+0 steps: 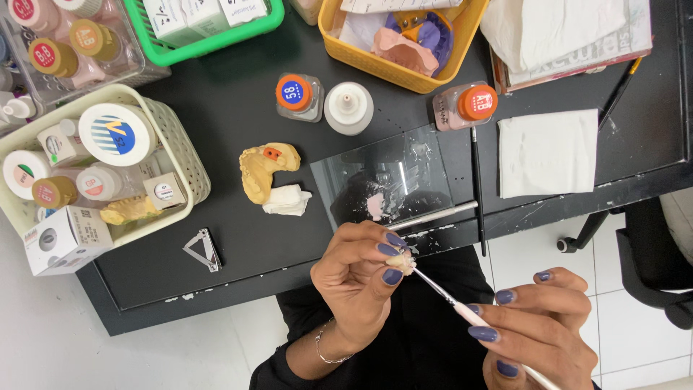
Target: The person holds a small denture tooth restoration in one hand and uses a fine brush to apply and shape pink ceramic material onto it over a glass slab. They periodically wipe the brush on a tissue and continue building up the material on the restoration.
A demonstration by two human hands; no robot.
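Low in the centre of the frame, the left hand (361, 278) pinches a small pale piece (401, 263), probably a tooth crown, between fingertips. The right hand (538, 328), lower right, grips a thin brush (462, 309) whose tip touches the piece. Steady, light strokes would suit, reloading from the glass slab (386, 180) just above.

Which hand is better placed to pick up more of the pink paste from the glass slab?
Right, probably. The right hand holds the brush and can swing it to the glass slab; the left hand is pinching the small tooth piece.
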